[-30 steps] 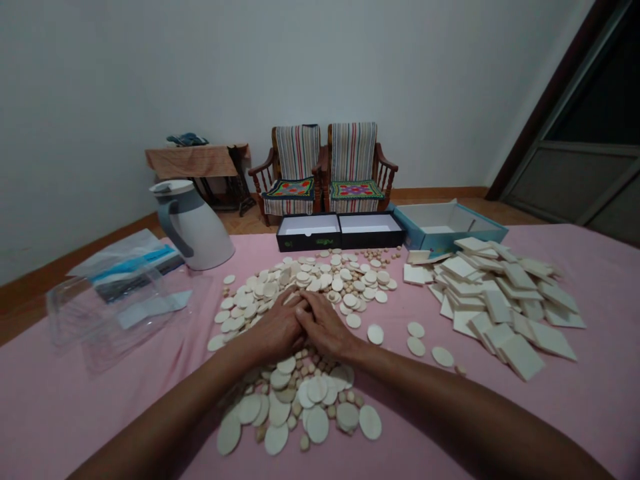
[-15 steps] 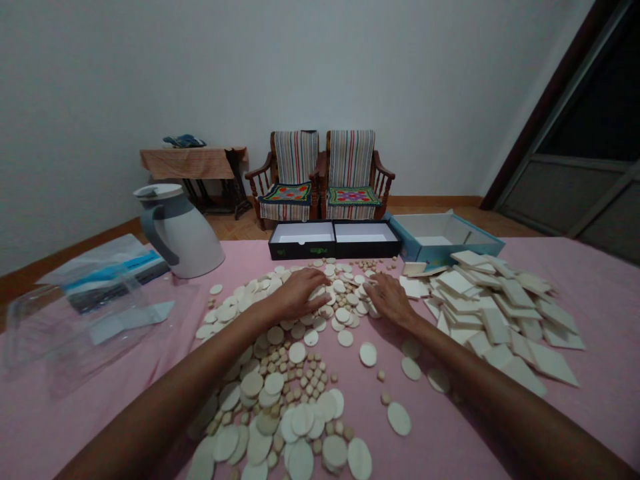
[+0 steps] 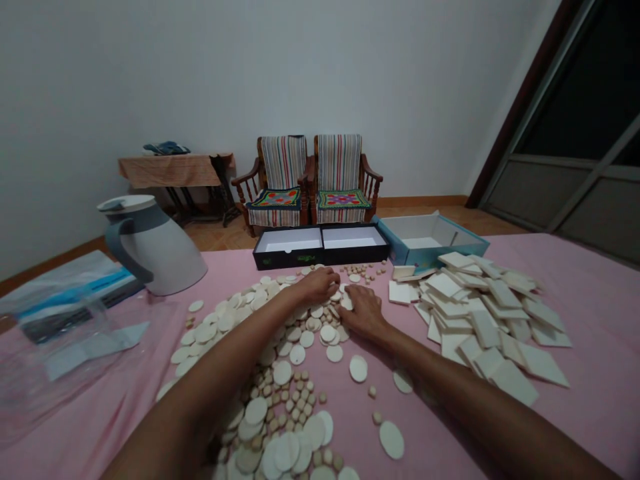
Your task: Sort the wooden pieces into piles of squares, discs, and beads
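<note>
Pale round wooden discs lie heaped over the pink cloth, mixed with small wooden cubes. At the far end of the heap, my left hand is curled over discs, its fingertips partly hidden. Close beside it on the right, my right hand bends its fingers and thumb around more discs. A few discs and cubes are bunched between the two hands. Single discs lie apart, left of my right forearm.
Square wooden tiles are piled at right. Behind the heap stand a black open box and a blue open box. At left are a white-grey jug and clear plastic packaging. Two striped chairs stand beyond.
My hands have come closer together, my right hand moving left and its fingers curling around discs. Discs between the hands are bunched tighter. The view has shifted slightly.
</note>
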`<action>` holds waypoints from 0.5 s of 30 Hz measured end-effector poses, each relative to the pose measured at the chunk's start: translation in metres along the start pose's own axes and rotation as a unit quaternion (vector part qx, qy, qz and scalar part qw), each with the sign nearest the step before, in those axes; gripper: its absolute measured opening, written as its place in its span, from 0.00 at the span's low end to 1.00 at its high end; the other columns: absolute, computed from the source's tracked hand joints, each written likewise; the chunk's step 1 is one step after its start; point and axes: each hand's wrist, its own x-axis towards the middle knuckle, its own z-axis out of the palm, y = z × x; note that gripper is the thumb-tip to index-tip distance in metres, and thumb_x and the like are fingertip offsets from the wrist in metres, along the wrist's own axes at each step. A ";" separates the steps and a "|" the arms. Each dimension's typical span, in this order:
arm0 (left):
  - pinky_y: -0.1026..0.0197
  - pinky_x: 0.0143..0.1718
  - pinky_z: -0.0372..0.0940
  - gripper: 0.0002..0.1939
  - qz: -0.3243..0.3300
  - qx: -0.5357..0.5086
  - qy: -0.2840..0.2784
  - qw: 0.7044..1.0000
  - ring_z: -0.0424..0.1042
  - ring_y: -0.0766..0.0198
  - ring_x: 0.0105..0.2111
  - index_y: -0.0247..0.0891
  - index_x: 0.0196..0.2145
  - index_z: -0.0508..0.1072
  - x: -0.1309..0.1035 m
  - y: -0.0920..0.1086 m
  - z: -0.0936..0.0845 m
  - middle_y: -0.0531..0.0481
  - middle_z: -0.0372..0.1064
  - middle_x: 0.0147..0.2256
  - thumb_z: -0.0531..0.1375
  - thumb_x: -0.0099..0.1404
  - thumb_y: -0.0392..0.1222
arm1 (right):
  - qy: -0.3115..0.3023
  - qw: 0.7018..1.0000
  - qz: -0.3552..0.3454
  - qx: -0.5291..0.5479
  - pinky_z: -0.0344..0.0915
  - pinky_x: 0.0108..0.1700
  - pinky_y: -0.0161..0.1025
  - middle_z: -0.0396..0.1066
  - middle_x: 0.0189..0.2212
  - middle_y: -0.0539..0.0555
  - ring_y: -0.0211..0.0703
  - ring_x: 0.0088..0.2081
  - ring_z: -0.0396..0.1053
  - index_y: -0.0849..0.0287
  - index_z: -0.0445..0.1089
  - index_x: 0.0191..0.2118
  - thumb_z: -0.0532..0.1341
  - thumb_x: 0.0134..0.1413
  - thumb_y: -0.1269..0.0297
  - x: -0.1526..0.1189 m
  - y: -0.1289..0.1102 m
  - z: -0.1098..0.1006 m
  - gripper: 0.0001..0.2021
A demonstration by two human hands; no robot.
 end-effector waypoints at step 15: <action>0.50 0.44 0.62 0.09 -0.106 0.076 0.015 0.991 0.68 0.52 0.41 0.37 0.33 0.74 -0.087 -0.054 -0.036 0.42 0.71 0.36 0.54 0.64 0.37 | -0.066 0.970 -0.202 0.122 0.58 0.54 0.45 0.68 0.54 0.58 0.48 0.54 0.63 0.58 0.66 0.54 0.59 0.59 0.59 0.009 -0.067 0.002 0.18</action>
